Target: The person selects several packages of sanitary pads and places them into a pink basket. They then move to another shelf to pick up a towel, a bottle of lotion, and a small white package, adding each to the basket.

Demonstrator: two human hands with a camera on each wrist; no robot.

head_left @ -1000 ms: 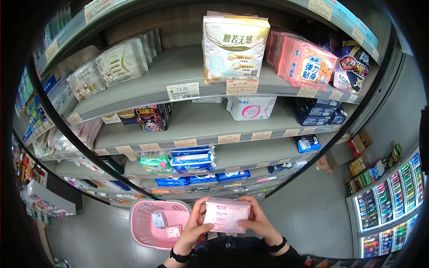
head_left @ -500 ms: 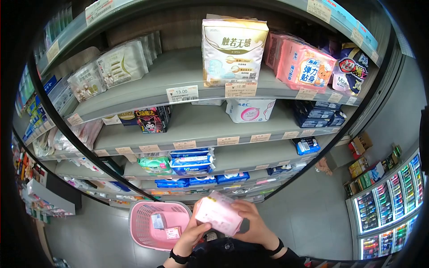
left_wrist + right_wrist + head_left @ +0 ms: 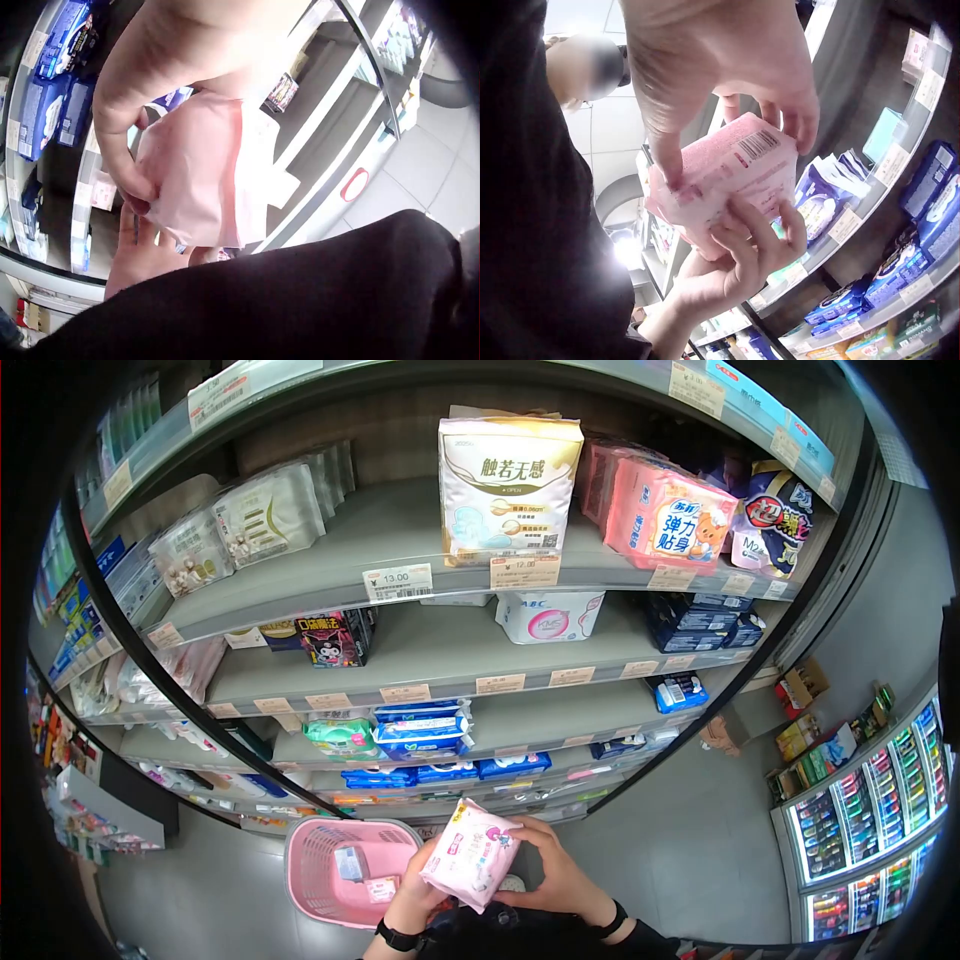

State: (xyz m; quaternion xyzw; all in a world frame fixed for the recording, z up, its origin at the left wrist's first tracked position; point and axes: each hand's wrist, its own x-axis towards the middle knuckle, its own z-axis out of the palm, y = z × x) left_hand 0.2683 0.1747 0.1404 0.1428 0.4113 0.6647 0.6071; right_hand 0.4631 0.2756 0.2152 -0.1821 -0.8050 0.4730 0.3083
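While the person stands by the store shelves point(image 3: 430, 635), both hands hold one pink pack point(image 3: 470, 857) in front of the body. The left hand point(image 3: 418, 882) grips it from the left side, with fingers bent against it. The right hand point(image 3: 556, 872) holds it too: in the right wrist view its thumb presses on one end and its fingertips touch the other. That view also shows a bar code point(image 3: 759, 145) on the pack. The pack is tilted, up above the floor point(image 3: 655, 850) and just to the right of a pink basket point(image 3: 303, 870). A small blue-gray pack point(image 3: 350, 864) and a little pink and white box point(image 3: 381, 889) lie inside the basket, near each other. A big white and gold pack point(image 3: 508, 490) stands up on a high shelf, with pink bags point(image 3: 668, 520) to its right. Blue packs point(image 3: 422, 730) sit lower down, next to a green one point(image 3: 340, 738). Far right, a bright case point(image 3: 865, 825) is full of colorful things.
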